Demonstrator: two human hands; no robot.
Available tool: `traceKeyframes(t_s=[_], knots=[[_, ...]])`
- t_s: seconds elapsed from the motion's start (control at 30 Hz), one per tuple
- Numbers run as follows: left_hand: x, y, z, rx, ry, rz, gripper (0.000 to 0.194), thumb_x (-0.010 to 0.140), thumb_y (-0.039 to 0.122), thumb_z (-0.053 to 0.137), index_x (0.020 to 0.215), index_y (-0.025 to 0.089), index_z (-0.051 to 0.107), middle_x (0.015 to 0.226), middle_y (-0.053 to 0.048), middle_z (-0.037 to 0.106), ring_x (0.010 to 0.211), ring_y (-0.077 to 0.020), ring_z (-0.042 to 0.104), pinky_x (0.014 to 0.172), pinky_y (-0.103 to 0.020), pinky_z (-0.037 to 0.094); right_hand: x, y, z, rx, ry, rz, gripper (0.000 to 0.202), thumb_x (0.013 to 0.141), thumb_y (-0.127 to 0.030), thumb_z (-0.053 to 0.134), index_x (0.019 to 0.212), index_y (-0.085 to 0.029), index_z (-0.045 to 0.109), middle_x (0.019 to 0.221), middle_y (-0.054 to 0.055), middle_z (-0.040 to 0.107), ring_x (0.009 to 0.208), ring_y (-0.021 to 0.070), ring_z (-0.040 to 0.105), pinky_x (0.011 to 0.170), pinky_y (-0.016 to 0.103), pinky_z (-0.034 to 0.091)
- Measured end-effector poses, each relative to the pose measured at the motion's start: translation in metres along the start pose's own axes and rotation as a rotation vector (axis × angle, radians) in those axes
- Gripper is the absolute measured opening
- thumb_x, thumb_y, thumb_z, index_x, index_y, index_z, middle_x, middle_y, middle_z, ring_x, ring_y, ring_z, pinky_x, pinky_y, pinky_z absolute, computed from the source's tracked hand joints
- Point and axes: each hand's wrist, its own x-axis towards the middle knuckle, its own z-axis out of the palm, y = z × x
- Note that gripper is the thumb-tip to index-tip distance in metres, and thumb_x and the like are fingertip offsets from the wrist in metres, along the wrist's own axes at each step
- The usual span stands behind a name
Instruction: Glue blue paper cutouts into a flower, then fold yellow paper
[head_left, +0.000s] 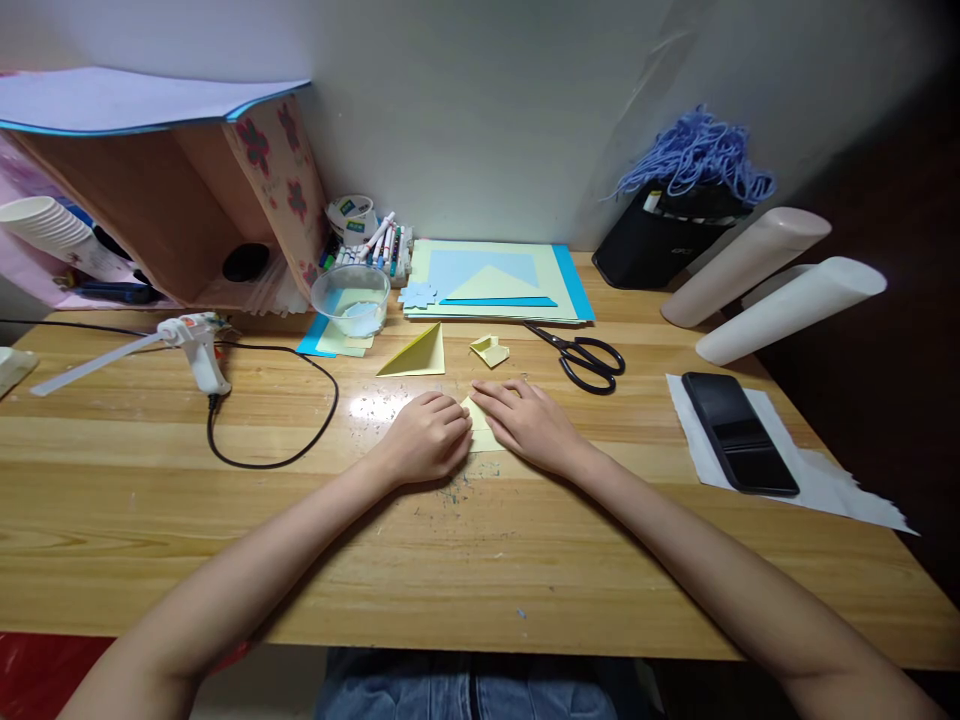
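A small pale yellow paper [486, 438] lies on the wooden table between my two hands. My left hand [429, 438] rests at its left edge with the fingers curled together, pinching the paper's side. Over the paper's right part lies my right hand [527, 422], its fingers stretched out and the fingertips near the paper's top point. Just beyond my hands, a folded yellow triangle [420, 354] sits to the left and a small folded yellow piece [490, 350] to the right. Black-handled scissors [581, 356] lie farther right.
A glue gun [196, 352] with a looping black cord is at the left. Behind stand a clear bowl [351, 300], markers [379, 250] and stacked paper sheets [574, 285]. A phone [739, 433] and paper rolls [795, 310] are at the right.
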Motion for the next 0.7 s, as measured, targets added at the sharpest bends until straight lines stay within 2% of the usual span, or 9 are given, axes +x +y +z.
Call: traceKeyframes(t_s=[0.5, 0.7], knots=[[-0.0026, 0.0041, 0.0052, 0.029, 0.088, -0.006, 0.024, 0.085, 0.019, 0.039, 0.076, 0.014, 0.061, 0.074, -0.008, 0.064, 0.071, -0.0163, 0.059, 0.067, -0.031, 0.047, -0.0003, 0.0007, 0.0006, 0.028, 0.014, 0.003, 0.036, 0.089, -0.024, 0.040, 0.123, -0.020, 0.051, 0.128, 0.005, 0.052, 0.100, 0.0232, 0.045, 0.084, 0.039, 0.041], [-0.0039, 0.0056, 0.0064, 0.108, 0.137, 0.005, 0.023, 0.085, 0.019, 0.041, 0.072, 0.014, 0.060, 0.070, -0.006, 0.064, 0.067, -0.0151, 0.059, 0.062, -0.028, 0.046, -0.0002, 0.0006, 0.0016, 0.028, 0.015, 0.003, 0.035, 0.090, -0.024, 0.039, 0.123, -0.020, 0.051, 0.127, 0.005, 0.052, 0.101, 0.0231, 0.045, 0.084, 0.038, 0.041]])
